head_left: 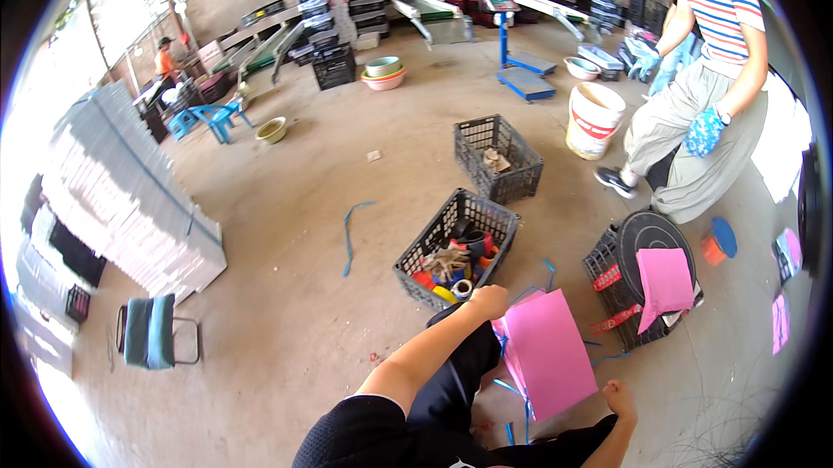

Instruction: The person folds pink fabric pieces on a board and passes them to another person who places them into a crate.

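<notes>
A pink bundle of flat sheets or boards (548, 351) stands tilted between my legs. Blue strap (526, 399) is tied around it, with loose ends hanging down. My left hand (488, 301) is closed in a fist just off the bundle's upper left corner. My right hand (619, 400) is also closed, a little apart from the lower right corner. Whatever either fist holds is hidden from this view. Beyond my left hand, a black crate (425, 253) holds work gloves (449, 265), tape rolls (462, 289) and other small things.
At right, pink sheets (664, 281) lie on a round black lid (632, 247) over a crate. Another person (724, 78) stands past it, by a white bucket (594, 121). A second crate (512, 186), a blue-green chair (149, 333) and a tall white stack (130, 199) stand around.
</notes>
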The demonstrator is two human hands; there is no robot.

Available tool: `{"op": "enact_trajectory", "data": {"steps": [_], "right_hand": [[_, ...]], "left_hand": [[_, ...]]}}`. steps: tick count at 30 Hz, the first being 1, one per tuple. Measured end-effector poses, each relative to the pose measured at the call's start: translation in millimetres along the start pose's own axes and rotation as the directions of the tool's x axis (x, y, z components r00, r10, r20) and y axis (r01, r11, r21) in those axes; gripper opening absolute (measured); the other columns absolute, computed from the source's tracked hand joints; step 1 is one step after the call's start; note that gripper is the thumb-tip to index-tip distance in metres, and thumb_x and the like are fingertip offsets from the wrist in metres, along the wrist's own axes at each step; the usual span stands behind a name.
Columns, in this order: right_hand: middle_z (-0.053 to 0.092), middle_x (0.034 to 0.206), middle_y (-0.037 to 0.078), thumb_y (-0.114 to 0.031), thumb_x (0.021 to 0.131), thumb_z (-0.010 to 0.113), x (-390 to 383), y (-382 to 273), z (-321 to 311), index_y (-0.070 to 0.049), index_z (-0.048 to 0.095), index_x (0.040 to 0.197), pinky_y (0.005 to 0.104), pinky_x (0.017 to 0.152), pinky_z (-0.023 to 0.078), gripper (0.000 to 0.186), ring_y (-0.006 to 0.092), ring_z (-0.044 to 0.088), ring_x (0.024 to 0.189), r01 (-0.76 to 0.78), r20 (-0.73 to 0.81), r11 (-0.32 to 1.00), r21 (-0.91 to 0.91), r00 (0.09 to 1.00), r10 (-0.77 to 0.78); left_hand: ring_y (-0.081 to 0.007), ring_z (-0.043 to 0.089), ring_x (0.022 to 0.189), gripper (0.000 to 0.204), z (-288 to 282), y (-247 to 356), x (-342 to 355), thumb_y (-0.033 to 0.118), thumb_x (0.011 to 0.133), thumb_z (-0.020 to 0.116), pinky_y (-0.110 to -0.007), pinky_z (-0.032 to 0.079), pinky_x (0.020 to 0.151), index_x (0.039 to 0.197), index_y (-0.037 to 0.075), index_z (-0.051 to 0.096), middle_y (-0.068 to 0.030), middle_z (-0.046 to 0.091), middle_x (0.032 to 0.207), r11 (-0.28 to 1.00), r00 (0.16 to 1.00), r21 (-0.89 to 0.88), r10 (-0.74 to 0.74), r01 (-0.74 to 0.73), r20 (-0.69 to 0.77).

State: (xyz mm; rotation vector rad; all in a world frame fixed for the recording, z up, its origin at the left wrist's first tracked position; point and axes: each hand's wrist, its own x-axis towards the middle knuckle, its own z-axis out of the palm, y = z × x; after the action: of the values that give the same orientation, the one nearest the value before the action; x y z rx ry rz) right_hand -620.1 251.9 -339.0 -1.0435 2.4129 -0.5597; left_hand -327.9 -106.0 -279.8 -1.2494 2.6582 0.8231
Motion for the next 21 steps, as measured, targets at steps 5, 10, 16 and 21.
{"op": "enact_trajectory", "data": {"steps": [5, 10, 16, 21], "right_hand": [[0.062, 0.079, 0.016, -0.019, 0.075, 0.057, -20, -53, 1, 0.000, 0.060, 0.099, 0.0342, 0.070, 0.047, 0.031, 0.0258, 0.060, 0.076, 0.103, 0.039, 0.991, 0.083, 0.994, -0.106], [0.063, 0.089, 0.020, -0.018, 0.075, 0.060, -20, -34, 3, -0.004, 0.062, 0.097, 0.0387, 0.075, 0.047, 0.026, 0.0336, 0.061, 0.086, 0.081, 0.073, 0.996, 0.049, 0.994, -0.084], [0.063, 0.080, 0.015, -0.020, 0.077, 0.058, -10, -8, 19, -0.002, 0.062, 0.092, 0.0358, 0.070, 0.047, 0.024, 0.0260, 0.061, 0.077, 0.140, 0.043, 0.990, 0.015, 0.989, -0.140], [0.064, 0.080, 0.015, -0.022, 0.077, 0.059, -17, 16, 21, -0.002, 0.062, 0.092, 0.0363, 0.070, 0.047, 0.025, 0.0265, 0.062, 0.078, 0.173, 0.029, 0.985, -0.005, 0.985, -0.172]], "left_hand": [[-0.0327, 0.065, 0.083, 0.018, 8, -5, -23, 0.012, 0.072, 0.057, -0.041, 0.053, 0.070, 0.084, 0.003, 0.067, -0.0178, 0.066, 0.088, 0.991, 0.992, 0.111, 0.085, -0.075, -0.091], [-0.0324, 0.066, 0.081, 0.015, 9, 12, -20, 0.010, 0.071, 0.057, -0.041, 0.054, 0.066, 0.080, 0.003, 0.068, -0.0187, 0.066, 0.083, 0.974, 0.986, 0.186, 0.144, -0.127, -0.081], [-0.0347, 0.065, 0.081, 0.019, 20, 5, -15, 0.014, 0.076, 0.053, -0.045, 0.052, 0.070, 0.084, 0.003, 0.066, -0.0202, 0.065, 0.085, 0.969, 0.974, 0.191, 0.183, -0.155, -0.137], [-0.0355, 0.064, 0.082, 0.020, 29, 13, -2, 0.018, 0.077, 0.054, -0.045, 0.052, 0.072, 0.086, 0.004, 0.065, -0.0202, 0.065, 0.087, 0.956, 0.974, 0.224, 0.211, -0.188, -0.084]]}}
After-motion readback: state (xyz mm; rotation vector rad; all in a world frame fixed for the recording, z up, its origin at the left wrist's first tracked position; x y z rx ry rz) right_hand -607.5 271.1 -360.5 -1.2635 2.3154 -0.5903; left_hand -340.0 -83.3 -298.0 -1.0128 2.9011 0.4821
